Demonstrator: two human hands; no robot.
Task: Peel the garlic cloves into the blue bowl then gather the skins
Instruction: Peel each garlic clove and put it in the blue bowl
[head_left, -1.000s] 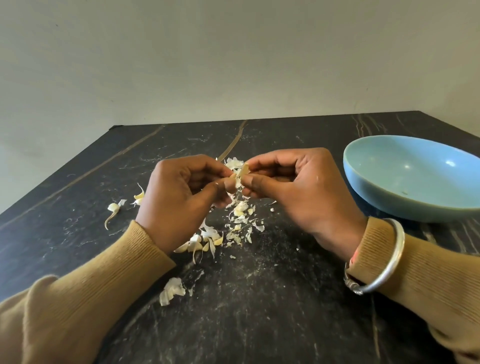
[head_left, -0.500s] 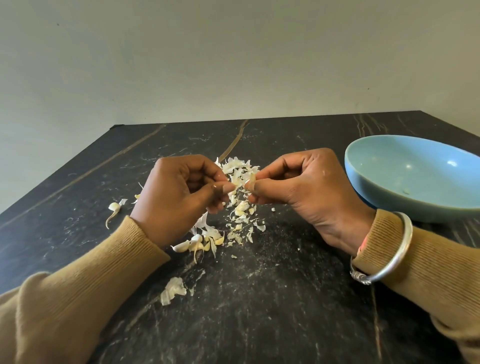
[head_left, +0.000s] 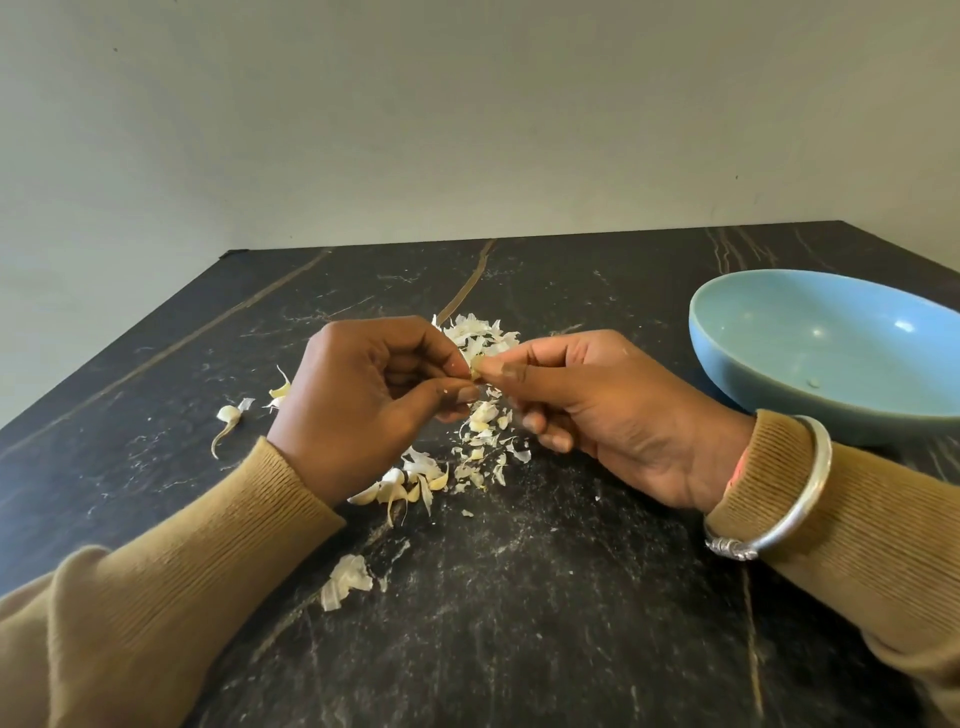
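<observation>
Closer together than before, left grip (head_left: 363, 400) and right grip (head_left: 613, 410) both pinch one garlic clove (head_left: 475, 372) above scattered skins (head_left: 483, 431).

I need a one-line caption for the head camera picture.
Left hand and right hand pinch one garlic clove above scattered skins on the dark table; the blue bowl stands at right.

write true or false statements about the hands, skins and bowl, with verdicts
1. The left hand and right hand both pinch one garlic clove. True.
2. The blue bowl stands beside the left hand. False: it stands on the right hand's side.
3. Loose skins lie on the table. True.
4. The bowl is heaped with cloves. False: only one small bit shows inside.
5. The silver bangle is on the left wrist. False: the right wrist.
</observation>
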